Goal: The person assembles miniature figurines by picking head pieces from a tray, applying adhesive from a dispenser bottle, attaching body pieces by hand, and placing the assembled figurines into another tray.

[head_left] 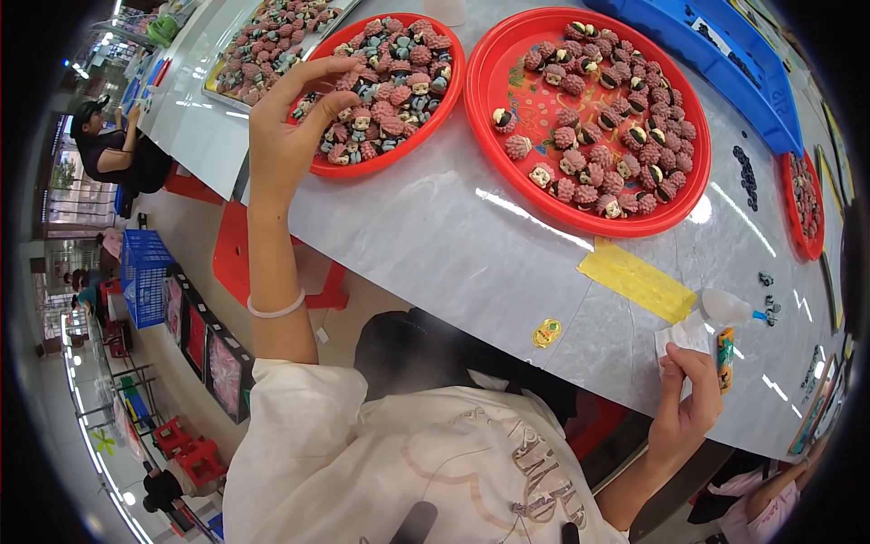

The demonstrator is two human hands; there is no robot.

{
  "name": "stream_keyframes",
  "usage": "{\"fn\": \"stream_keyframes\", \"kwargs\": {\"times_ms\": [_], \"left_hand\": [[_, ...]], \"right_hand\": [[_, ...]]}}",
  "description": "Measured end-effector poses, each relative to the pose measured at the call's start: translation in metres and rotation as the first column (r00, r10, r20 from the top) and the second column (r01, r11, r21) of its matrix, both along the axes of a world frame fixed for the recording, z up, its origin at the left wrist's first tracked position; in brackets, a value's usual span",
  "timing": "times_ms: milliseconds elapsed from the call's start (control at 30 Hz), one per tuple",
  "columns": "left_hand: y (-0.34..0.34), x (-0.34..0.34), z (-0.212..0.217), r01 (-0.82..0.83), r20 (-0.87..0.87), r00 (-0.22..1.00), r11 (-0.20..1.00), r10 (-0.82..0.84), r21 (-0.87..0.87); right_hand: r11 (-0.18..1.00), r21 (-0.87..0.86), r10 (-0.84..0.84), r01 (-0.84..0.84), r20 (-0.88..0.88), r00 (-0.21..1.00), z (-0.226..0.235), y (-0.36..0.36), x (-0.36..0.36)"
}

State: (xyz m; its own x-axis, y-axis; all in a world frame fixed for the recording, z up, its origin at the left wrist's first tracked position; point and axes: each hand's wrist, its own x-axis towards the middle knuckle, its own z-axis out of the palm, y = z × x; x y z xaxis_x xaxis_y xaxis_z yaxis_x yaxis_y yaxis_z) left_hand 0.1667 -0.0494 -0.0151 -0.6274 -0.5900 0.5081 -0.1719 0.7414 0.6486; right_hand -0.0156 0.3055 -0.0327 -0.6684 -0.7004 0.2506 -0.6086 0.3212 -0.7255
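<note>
The left hand [290, 127] is over the small tray [446, 102], which sits just left of the big tray [488, 95]; its thumb and forefinger curve toward each other above the pink and dark pieces [391, 125], and I cannot tell whether they grasp one; a band [278, 308] circles that wrist.

The right hand [691, 399] is at the table [408, 236], on the near right side of the big tray; its thumb and forefinger are close together at the near edge of the paper [681, 337], though whether they pinch it I cannot tell.

More pieces lie in the big tray, some showing cream and black sides; nearer the person than the big tray are the yellow strip [634, 279] and a sticker [546, 333]; to its near right are a blue-tipped bag [723, 306] and an orange packet [725, 360]; the blue bin [779, 104] stands at its far right.
</note>
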Motion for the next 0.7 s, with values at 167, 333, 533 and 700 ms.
{"fn": "stream_keyframes", "kwargs": {"times_ms": [167,333,533,700], "left_hand": [[0.002,0.001,0.001,0.009,0.029,1.000,1.000,-0.008,-0.012],[-0.003,-0.002,0.001,-0.074,0.076,0.994,0.996,0.077,-0.049],[-0.030,0.008,-0.008,-0.157,0.186,0.949,0.893,0.255,-0.422],[-0.035,-0.007,-0.017,-0.288,0.210,0.937,0.958,0.279,0.012]], "right_hand": [[1.000,0.000,0.001,-0.001,-0.006,1.000,0.000,0.000,0.000],[1.000,0.003,0.012,-0.012,-0.010,1.000,0.001,0.000,-0.001],[1.000,-0.008,0.012,-0.012,0.001,1.000,0.001,0.001,-0.001],[0.999,-0.030,0.019,-0.019,-0.009,1.000,-0.001,-0.002,-0.002]]}}
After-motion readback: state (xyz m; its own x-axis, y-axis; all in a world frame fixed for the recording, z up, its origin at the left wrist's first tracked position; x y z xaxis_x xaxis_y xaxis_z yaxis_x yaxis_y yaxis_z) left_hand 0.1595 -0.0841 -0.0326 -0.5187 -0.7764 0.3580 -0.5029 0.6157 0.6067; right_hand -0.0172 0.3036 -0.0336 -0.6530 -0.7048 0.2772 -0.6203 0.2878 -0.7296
